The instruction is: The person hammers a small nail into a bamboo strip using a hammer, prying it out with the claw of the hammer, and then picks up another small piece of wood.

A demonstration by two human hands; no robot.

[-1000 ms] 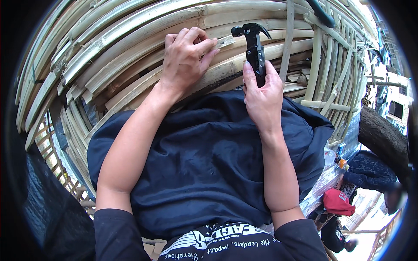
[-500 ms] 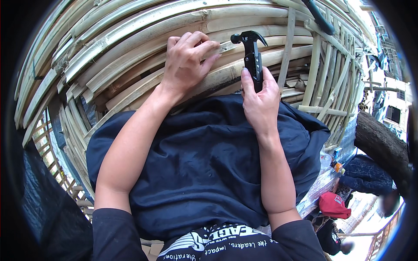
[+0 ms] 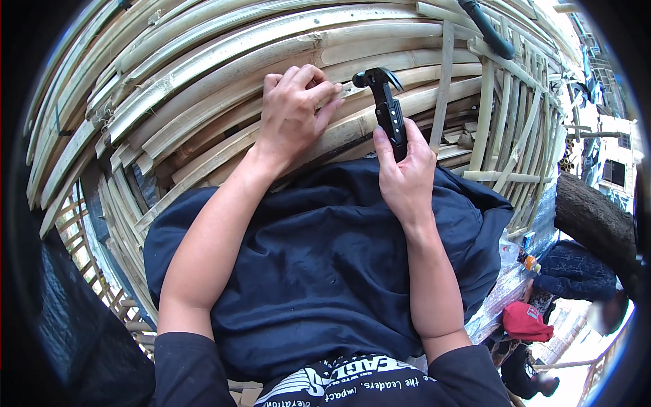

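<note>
My right hand (image 3: 409,178) grips a small black claw hammer (image 3: 390,115) by its handle, which has rivets along it. The hammer's head points away from me, and its round striking face is just right of my left fingertips. My left hand (image 3: 295,112) is closed in a pinch over the split bamboo strips (image 3: 363,127). Whatever sits between those fingertips is too small to make out. Dark blue cloth (image 3: 325,264) covers my lap beneath both forearms.
Long bamboo strips (image 3: 224,51) lie stacked across the far side. A bamboo lattice (image 3: 505,115) stands at the right, with a dark curved tube (image 3: 488,30) above it. Further right are a thick log (image 3: 590,210), a red bag (image 3: 527,321) and other people (image 3: 576,268).
The hammer has come down and slightly left, its striking face nearer my left fingertips. My left hand keeps its pinch over the bamboo; the whole view has shifted a little.
</note>
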